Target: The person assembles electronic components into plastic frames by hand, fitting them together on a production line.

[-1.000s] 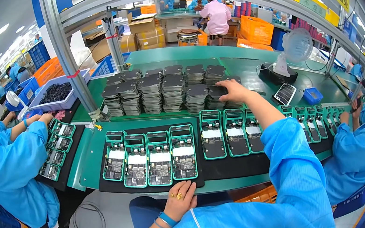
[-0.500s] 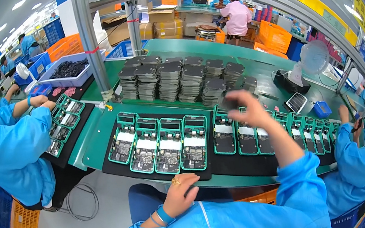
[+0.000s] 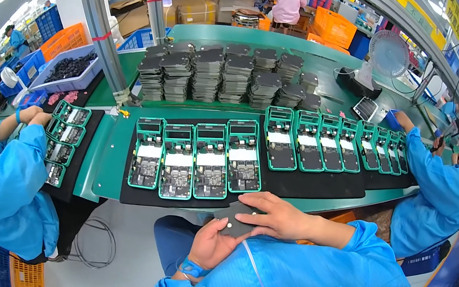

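In front of my chest, both hands hold a thin dark grey plate (image 3: 230, 217) with small pale round spots on it. My left hand (image 3: 211, 245) grips its left side with the thumb along the edge. From the right, my right hand (image 3: 281, 218) lays its fingers across the plate's top. Just beyond, on a black mat, several green-framed device housings (image 3: 243, 165) stand in a row with circuit boards showing. Farther right in the row, housings (image 3: 281, 150) have dark plates over their lower parts. Behind them rise several stacks of similar dark plates (image 3: 210, 72).
A metal post (image 3: 102, 44) rises at the table's far left. A co-worker in blue (image 3: 0, 178) handles green housings on the left; another (image 3: 441, 189) reaches for a blue bin (image 3: 393, 120) on the right. A fan (image 3: 388, 54) stands at the back right.
My right hand has come back from near the stacks to my chest with a dark plate. My left hand, formerly resting bare by the table edge, now grips it too. The view has shifted slightly.
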Available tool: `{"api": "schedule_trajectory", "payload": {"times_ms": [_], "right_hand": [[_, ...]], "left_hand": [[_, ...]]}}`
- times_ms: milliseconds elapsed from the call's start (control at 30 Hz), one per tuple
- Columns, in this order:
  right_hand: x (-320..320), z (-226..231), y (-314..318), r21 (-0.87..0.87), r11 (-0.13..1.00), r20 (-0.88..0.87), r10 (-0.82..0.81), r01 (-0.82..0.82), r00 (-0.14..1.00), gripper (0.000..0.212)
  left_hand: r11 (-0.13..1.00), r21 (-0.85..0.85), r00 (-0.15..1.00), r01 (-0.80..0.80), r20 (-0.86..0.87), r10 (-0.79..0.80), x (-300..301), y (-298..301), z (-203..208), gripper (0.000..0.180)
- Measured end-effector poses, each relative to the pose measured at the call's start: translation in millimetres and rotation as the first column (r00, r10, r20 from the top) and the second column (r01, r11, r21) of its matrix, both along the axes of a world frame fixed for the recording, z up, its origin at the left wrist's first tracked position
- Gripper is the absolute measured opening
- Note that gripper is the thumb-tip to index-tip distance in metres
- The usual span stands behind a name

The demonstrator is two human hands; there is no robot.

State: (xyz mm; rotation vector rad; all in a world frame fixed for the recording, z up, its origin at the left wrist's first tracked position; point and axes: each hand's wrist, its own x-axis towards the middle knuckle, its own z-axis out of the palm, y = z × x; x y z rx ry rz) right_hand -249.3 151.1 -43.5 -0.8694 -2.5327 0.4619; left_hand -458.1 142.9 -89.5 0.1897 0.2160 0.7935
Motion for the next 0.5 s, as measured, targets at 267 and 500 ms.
{"api": "schedule_trajectory", "payload": {"times_ms": [267,500], "right_hand": [[10,-1,35,0.297,0.867,0.031,-0.427,0.4,0.904,0.04],[0,-10,41,0.264,0.898,0.13,-0.395,0.352,0.909,0.036]], "left_hand": [[0.989,0.103,0.987,-0.104,-0.109,0.115,-13,3,11,0.041],[0.979,0.13,0.958,-0.16,-0.218,0.185,-23,-2,9,0.039]]}}
